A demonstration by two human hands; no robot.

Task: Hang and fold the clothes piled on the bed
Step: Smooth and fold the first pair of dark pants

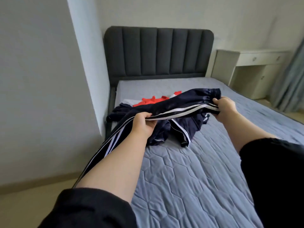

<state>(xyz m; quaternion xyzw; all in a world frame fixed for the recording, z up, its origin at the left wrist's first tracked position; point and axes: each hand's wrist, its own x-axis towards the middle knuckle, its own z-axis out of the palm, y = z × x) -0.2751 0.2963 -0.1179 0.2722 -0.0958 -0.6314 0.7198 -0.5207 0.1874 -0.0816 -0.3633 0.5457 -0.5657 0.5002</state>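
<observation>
Pants (177,102): dark navy with white side stripes, held in the air above the bed and stretched between the two hands. The gathered waistband end is at the right. The legs trail down past the left forearm and off the bed's left edge.
Left hand (143,124): fingers curled round the pants partway along the striped seam, thumb on top, gripping the fabric.
Right hand (225,107): fingers clenched on the waistband end, thumb lying over the stripes.
Pile (164,130): more navy garments with white trim, crumpled on the bed just under the held pants, toward the left side and the headboard half.
Red garment (151,101): on the bed behind the pile, partly hidden by the pants; what kind of garment it is cannot be told.
White garment (130,101): just left of the red one and apparently touching it, mostly covered by navy cloth.
Bed (197,170): blue-grey quilted cover with a stitched pattern.
Headboard (158,51): dark grey, padded in upright panels, against the far wall.
Desk (253,66): white, with drawers, to the right of the headboard.
Curtain (289,83): pale blue-grey, at the far right beside the desk.
Sleeves (92,209): black, on both arms, forearms bare.
Wall (41,79): white, close along the bed's left side.
</observation>
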